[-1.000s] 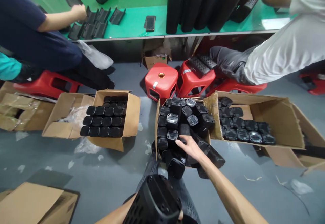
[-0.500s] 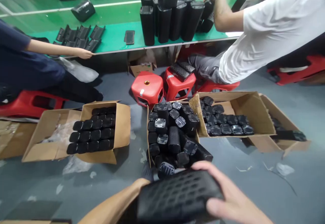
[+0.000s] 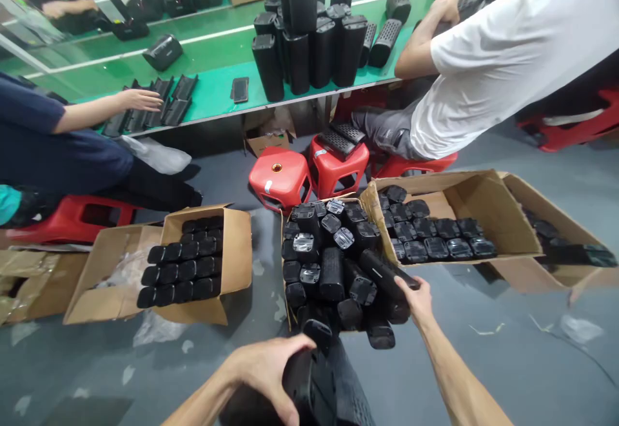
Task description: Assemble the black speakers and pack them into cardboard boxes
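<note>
My left hand (image 3: 265,368) is wrapped round a black plastic housing (image 3: 316,384) low in the view, thumb and fingers spread over its end. Part of that housing runs out of the frame at the bottom. Farther forward, my right hand (image 3: 416,300) grips the near end of a long black housing (image 3: 382,272), which lies slanted on the right side of a heaped pile. That pile of similar black housings (image 3: 331,270) fills an open cardboard box (image 3: 285,310) in front of me. Several show ribbed end caps facing up.
Cardboard boxes of black housings stand left (image 3: 236,252) and right (image 3: 512,220). Red stools (image 3: 278,171) stand beyond. A green workbench (image 3: 213,100) holds upright black housings (image 3: 300,58). A seated person in a white shirt (image 3: 503,78) is at right, another in dark blue (image 3: 43,136) at left.
My right hand has left the perforated housing near me and moved forward to a housing on the pile. The left hand's housing has turned. The left person's hand moved onto the bench parts.
</note>
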### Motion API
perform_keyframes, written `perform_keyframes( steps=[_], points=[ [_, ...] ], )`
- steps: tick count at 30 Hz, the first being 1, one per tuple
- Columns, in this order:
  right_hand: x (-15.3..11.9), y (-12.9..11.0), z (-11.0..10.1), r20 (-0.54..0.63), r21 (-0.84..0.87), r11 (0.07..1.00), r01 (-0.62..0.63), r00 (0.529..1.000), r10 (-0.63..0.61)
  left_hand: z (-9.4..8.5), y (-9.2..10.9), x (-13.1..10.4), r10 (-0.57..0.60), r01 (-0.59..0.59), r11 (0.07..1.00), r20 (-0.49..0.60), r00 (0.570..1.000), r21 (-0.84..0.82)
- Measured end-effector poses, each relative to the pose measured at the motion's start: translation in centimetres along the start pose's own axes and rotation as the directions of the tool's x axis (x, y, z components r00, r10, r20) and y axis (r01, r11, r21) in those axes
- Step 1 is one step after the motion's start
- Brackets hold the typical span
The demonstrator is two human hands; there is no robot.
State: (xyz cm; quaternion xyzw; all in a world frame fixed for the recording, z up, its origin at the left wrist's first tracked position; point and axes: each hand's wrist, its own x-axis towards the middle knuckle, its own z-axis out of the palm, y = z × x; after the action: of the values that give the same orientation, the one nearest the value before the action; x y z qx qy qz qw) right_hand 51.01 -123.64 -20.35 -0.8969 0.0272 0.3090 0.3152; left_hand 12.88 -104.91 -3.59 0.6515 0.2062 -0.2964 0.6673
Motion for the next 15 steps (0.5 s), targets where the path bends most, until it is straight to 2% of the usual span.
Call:
perform_keyframes(
  steps=[3,4,6,9,11,13,15],
  points=[
    [0.4,0.7,1.5,0.06,-0.094,0.996,-0.008,0.998,0.013,-1.6,3.2,0.0,0.107,-0.095,0.994,-0.263,0.959,0.057],
    [0.4,0.8,1.9,0.069,-0.119,0.993,0.002,0.998,0.006,-2.1,3.9,0.7,0.159,-0.13,0.986,-0.335,0.929,0.106],
    [0.3,1.0,2.4,0.078,-0.154,0.988,0.028,0.997,-0.016,-3.3,4.4,2.9,0.304,-0.198,0.943,-0.455,0.837,0.266],
    [-0.3,1.3,2.2,0.052,-0.173,0.982,0.077,0.996,-0.069,-4.9,3.2,7.6,0.524,-0.235,0.825,-0.543,0.656,0.513],
    [-1.0,1.2,2.0,0.032,-0.16,0.976,0.145,0.989,-0.142,-5.7,1.7,11.2,0.612,-0.246,0.769,-0.568,0.551,0.59],
    [-2.0,0.6,2.5,0.061,-0.116,0.96,0.254,0.967,-0.248,-6.3,-0.1,14.7,0.648,-0.268,0.746,-0.574,0.499,0.61],
    [-3.0,-0.7,4.0,0.181,0.024,0.942,0.334,0.925,-0.333,-6.6,-2.0,17.9,0.654,-0.289,0.741,-0.554,0.516,0.606]
  ],
)
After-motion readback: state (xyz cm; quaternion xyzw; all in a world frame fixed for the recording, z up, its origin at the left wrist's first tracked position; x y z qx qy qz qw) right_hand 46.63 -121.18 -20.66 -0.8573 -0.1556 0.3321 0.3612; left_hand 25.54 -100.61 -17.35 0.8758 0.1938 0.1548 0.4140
